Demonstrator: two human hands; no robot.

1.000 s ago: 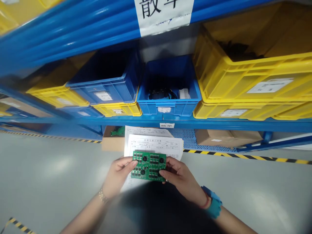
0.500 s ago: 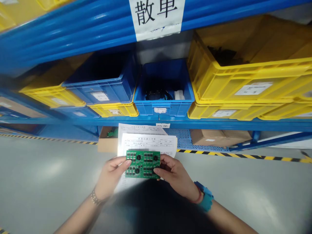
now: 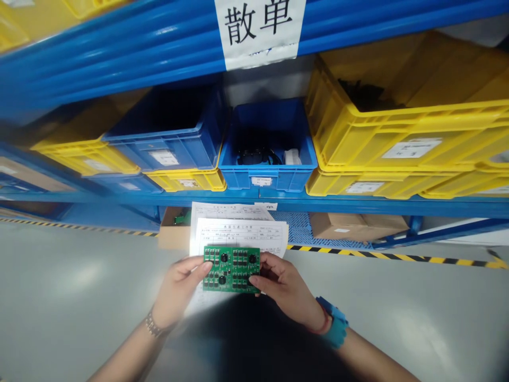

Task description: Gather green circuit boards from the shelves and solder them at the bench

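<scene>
A green circuit board [image 3: 231,269] with black round parts and rows of small components is held level between my two hands. My left hand [image 3: 185,281] pinches its left edge, thumb on top. On the right edge, my right hand [image 3: 284,284] grips it with the thumb lying over a lower black part; the other fingers are mostly hidden beneath. Printed paper sheets [image 3: 242,232] lie behind and under the board. Whether my fingers also hold the sheets cannot be made out.
Ahead stands a blue shelf rack [image 3: 238,199] with a blue bin [image 3: 267,175] holding dark items, another blue bin [image 3: 159,146] and yellow bins [image 3: 413,138]. Lower down are an open cardboard box [image 3: 174,237] and closed cartons [image 3: 345,225]. Striped tape [image 3: 397,257] marks the floor.
The board and both hands have shifted very slightly left in view. My grip on the board looks the same.
</scene>
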